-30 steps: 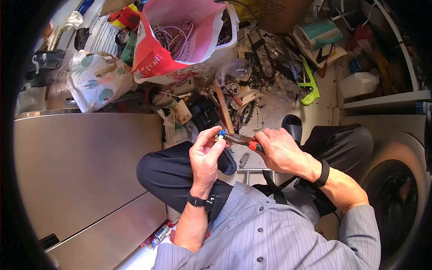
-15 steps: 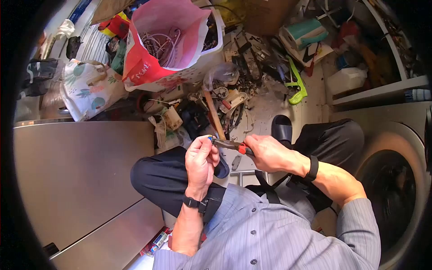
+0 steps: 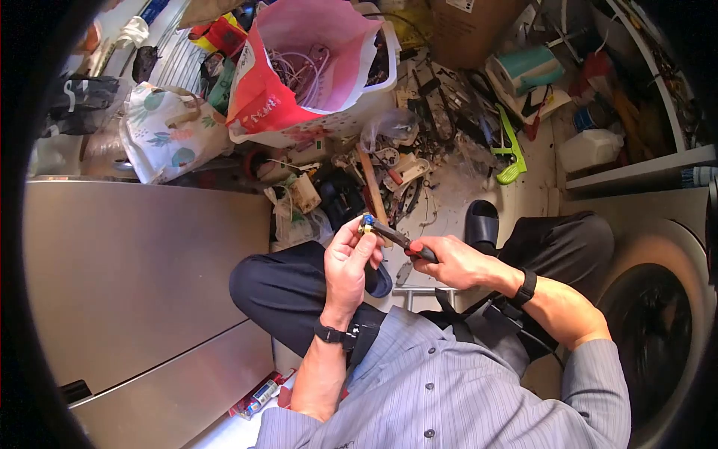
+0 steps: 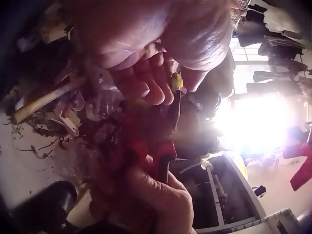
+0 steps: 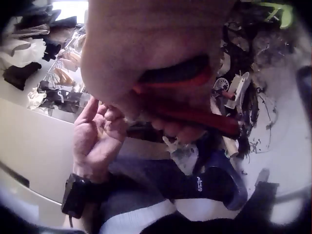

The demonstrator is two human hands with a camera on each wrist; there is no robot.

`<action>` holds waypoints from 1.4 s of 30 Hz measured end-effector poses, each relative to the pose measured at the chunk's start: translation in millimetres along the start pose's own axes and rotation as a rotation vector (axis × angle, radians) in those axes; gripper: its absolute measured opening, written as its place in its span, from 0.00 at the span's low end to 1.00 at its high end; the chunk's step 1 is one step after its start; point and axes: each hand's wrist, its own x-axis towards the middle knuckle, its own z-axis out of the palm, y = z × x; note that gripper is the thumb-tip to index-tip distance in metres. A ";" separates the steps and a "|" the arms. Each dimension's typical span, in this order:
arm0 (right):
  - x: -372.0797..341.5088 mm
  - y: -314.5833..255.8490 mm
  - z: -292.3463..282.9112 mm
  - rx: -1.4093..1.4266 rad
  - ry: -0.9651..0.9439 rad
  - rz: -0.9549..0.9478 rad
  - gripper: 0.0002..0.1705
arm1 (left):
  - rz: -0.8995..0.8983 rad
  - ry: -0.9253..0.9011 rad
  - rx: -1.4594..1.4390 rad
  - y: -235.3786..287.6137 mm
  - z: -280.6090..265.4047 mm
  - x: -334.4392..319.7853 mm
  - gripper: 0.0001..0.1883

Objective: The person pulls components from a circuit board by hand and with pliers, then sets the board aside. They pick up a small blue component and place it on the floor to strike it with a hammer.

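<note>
Your left hand is pinching a small blue-and-yellow piece while your right hand is gripping red-and-black-handled, dark metal pliers, pointing toward the piece.

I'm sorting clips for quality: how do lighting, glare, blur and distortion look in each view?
Head view: well lit, with black rounded corners, lines bowed near the edges, and pliers fairly clear. Left wrist view: white glare at the right, while the pliers' red handles look dark and blurred. Right wrist view: dim with a purplish cast, the right hand in shadow.
</note>
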 end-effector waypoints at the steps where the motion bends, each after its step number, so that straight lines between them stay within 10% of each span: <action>1: -0.1 -0.6 -1.3 -0.011 -0.001 0.018 0.16 | 0.014 0.008 0.050 1.8 2.5 0.4 0.18; 15: 8.3 31.8 5.4 -0.404 0.258 -0.149 0.16 | -0.089 0.124 0.320 3.8 -3.0 0.5 0.14; 24: 11.3 28.0 0.9 -0.573 0.376 -0.249 0.19 | -0.334 -0.065 -0.155 9.4 -17.3 1.8 0.10; 42: 9.6 29.6 -1.2 -0.405 0.242 -0.263 0.16 | -0.072 0.019 -0.080 0.8 -28.3 8.0 0.14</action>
